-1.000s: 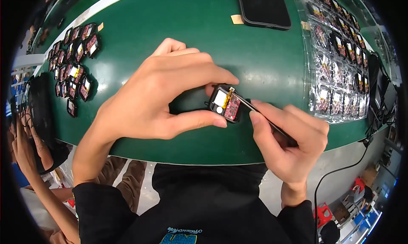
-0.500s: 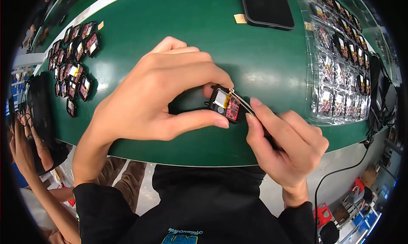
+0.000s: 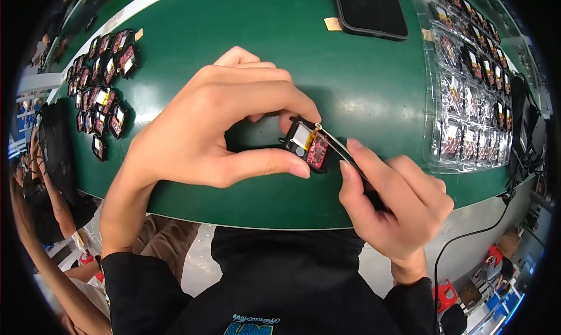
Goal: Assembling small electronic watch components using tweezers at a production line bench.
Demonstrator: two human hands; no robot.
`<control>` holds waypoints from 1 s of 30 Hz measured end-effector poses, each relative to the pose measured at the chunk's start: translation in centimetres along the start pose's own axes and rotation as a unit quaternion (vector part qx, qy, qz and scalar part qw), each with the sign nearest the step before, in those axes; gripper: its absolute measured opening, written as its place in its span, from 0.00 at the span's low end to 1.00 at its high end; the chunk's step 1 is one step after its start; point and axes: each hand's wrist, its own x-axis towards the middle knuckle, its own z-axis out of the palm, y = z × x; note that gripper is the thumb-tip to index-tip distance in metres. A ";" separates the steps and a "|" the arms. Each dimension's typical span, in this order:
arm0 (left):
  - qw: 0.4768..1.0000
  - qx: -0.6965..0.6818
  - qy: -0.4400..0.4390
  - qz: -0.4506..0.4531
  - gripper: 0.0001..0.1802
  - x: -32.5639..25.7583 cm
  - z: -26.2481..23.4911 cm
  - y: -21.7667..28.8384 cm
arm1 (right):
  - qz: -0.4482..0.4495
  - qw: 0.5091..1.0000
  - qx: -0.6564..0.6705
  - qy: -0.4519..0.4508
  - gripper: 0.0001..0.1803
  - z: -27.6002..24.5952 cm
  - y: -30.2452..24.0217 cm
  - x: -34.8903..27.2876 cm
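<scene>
Between the thumb and fingers of my left hand [image 3: 216, 122] is a small black electronic module [image 3: 308, 143]. Its open face shows a red circuit board, a white-silver block and a strip of yellow tape. My right hand [image 3: 397, 200] pinches a pair of thin metal tweezers [image 3: 338, 145]. Their tips meet the module's upper edge, beside the yellow tape. Whether the tips grip anything there is too small to tell. Both hands are held over the green table [image 3: 263, 209], near its front edge.
Several similar modules [image 3: 108, 69] lie grouped at the left. On the right, clear plastic trays [image 3: 467, 104] hold many more. A black phone [image 3: 371, 11] lies at the back beside a bit of tan tape [image 3: 333, 24]. Black cables [image 3: 517, 165] run along the right edge; another person's arm [image 3: 55, 265] shows at far left.
The module has tilted slightly in my left hand, and my left thumb has shifted a little to the left. The tweezers stay at its upper edge. At far left, the other person's arms have moved.
</scene>
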 end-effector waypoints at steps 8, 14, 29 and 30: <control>1.000 0.008 0.008 0.003 0.31 0.0 0.1 -0.1 | -0.043 0.998 -0.040 0.008 0.16 0.5 0.1 0.2; 0.999 -0.034 -0.027 0.012 0.32 0.2 -0.6 -0.8 | 0.066 0.993 0.075 -0.058 0.12 -0.9 -0.1 1.1; 0.999 -0.025 -0.024 0.017 0.31 0.1 -0.3 -0.7 | 0.086 0.988 0.095 -0.085 0.09 -0.9 0.1 1.4; 0.999 -0.028 -0.021 0.012 0.30 0.0 -0.3 -0.5 | 0.087 0.988 0.097 -0.086 0.09 -0.9 0.0 1.4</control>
